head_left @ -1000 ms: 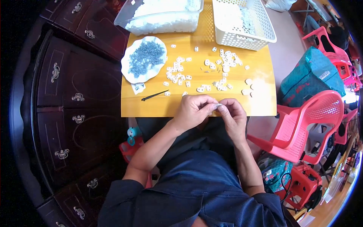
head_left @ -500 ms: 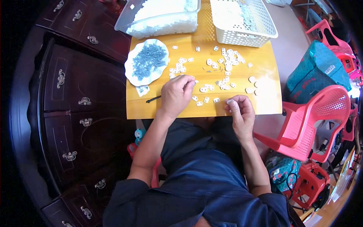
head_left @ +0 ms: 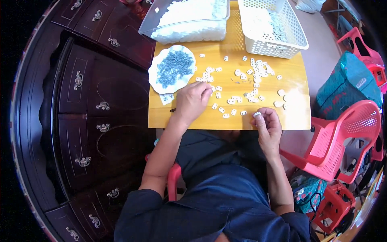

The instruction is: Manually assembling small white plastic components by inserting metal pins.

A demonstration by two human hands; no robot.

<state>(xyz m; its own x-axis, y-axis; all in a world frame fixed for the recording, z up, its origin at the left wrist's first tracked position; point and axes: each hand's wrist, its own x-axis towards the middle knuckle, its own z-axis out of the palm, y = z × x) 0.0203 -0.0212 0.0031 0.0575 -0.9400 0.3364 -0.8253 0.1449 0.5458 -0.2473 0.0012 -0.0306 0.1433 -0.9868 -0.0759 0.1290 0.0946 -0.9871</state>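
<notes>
My left hand rests on the yellow wooden table, fingers curled down among small white plastic pieces scattered over the top; whether it grips one I cannot tell. My right hand sits at the table's near edge and pinches one small white piece between thumb and fingertips. A white plate of small grey metal parts lies just beyond my left hand. More white pieces cluster near the table's middle.
A clear tub of white pieces and a white mesh basket stand at the table's far edge. Dark wooden cabinets with metal handles run along the left. Red plastic chairs and a teal bag stand on the right.
My hands, joined at the table edge a second ago, have separated. The left hand reached out onto the table among the pieces; the right stayed at the edge with a piece.
</notes>
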